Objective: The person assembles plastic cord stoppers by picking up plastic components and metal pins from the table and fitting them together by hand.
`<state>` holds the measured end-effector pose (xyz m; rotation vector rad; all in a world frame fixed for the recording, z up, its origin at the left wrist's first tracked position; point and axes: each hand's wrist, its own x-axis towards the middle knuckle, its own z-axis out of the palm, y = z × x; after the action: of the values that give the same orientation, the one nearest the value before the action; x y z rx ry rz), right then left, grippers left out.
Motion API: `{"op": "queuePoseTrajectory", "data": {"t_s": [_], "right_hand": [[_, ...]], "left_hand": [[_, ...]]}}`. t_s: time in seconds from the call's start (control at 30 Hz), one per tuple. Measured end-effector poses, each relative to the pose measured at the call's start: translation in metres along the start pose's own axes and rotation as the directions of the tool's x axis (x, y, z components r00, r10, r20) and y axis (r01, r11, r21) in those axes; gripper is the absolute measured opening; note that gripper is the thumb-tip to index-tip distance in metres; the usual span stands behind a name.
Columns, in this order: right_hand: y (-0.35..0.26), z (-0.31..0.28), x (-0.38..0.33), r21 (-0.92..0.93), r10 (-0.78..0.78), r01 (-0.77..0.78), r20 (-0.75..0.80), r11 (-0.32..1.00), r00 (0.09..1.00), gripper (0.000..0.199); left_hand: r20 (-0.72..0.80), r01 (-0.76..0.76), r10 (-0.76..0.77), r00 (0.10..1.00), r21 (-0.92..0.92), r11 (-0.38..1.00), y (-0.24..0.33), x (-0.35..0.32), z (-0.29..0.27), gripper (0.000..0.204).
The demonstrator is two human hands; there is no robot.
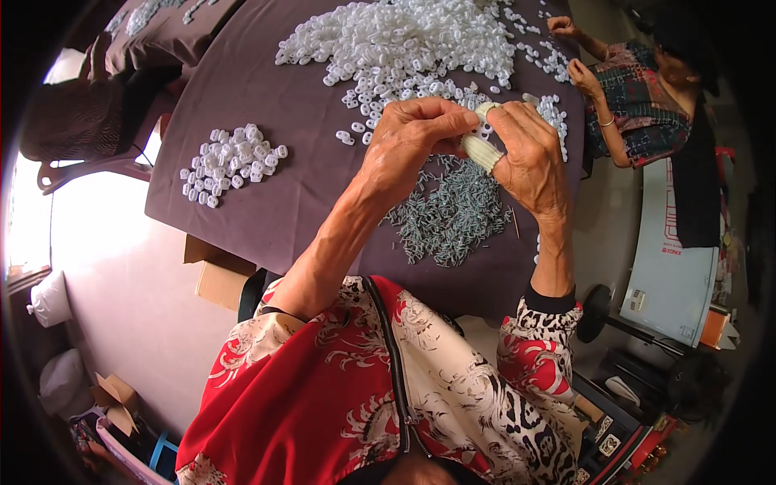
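Note:
Over the table, my left hand (408,141) and my right hand (529,158) meet at the fingertips. Between them is a small white plastic piece (484,129) with dark holes, partly hidden by the fingers. Both hands are closed in a pinch around it. Cream ribbed finger covers (482,151) are on the thumb and a finger of my right hand. Just below the hands lies a heap of thin grey-green pieces (453,218) that look like small springs. Behind the hands spreads a large pile of white plastic pieces (404,48), oval and with holes.
A smaller group of white pieces (233,164) lies on the left of the brown tablecloth (267,218). A thin pointed stick (516,223) rests right of the springs. Another person (647,101) works at the right edge. A cardboard box (220,283) stands below the table's left side.

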<state>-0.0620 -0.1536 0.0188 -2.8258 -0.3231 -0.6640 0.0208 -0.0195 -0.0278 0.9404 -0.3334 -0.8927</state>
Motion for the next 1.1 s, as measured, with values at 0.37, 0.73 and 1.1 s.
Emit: {"op": "queuePoseTrajectory", "data": {"t_s": [0.37,0.73,1.1], "right_hand": [[0.004,-0.001,-0.004,0.039,-0.019,0.019,-0.007,0.999,1.000,0.025],[0.006,-0.002,-0.008,0.054,-0.036,0.037,-0.004,0.998,0.999,0.023],[0.009,0.000,-0.007,0.078,-0.079,0.078,0.006,0.994,0.997,0.019]], "left_hand": [[0.033,-0.001,0.002,0.999,-0.027,1.000,-0.006,0.002,-0.001,0.013],[0.030,0.019,-0.018,0.999,-0.012,1.000,-0.007,0.000,0.003,0.015],[0.065,0.047,-0.045,0.997,-0.033,0.998,-0.010,0.003,0.000,0.015]]}}
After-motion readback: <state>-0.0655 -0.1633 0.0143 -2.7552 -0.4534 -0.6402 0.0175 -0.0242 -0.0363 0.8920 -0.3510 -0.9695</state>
